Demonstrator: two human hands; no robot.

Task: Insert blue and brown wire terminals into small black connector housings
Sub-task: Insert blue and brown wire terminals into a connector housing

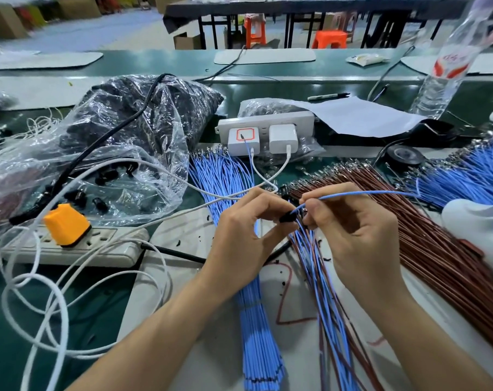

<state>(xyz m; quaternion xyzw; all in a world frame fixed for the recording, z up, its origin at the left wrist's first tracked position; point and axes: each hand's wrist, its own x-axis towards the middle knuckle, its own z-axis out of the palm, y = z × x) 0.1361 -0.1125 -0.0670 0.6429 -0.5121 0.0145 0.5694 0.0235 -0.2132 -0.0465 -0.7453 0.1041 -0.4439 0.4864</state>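
Your working room was hemmed in. A blue wire bundle (251, 320) lay just left of your hands on the pale mat (183, 227), and a fanned brown wire bundle (437, 258) crowded the right, with a white moulded object (477, 221) overlapping it by the frame's right edge. Beyond the mat's left edge, a power strip (104, 249) with an orange plug (66, 225) and loops of white cable (63, 311) lay on the green bench, a crumpled plastic bag (121, 131) behind them. Mat showed between the two bundles and near your forearms. Your left hand (248, 230) was raised, thumb and forefinger pinching a small black connector housing (289, 217). Your right hand (361, 230), knuckles up, pinched a single blue wire (366, 193) near its tip, which met the housing. A sheaf of blue and brown leads (324, 300) ran from between your hands toward you.
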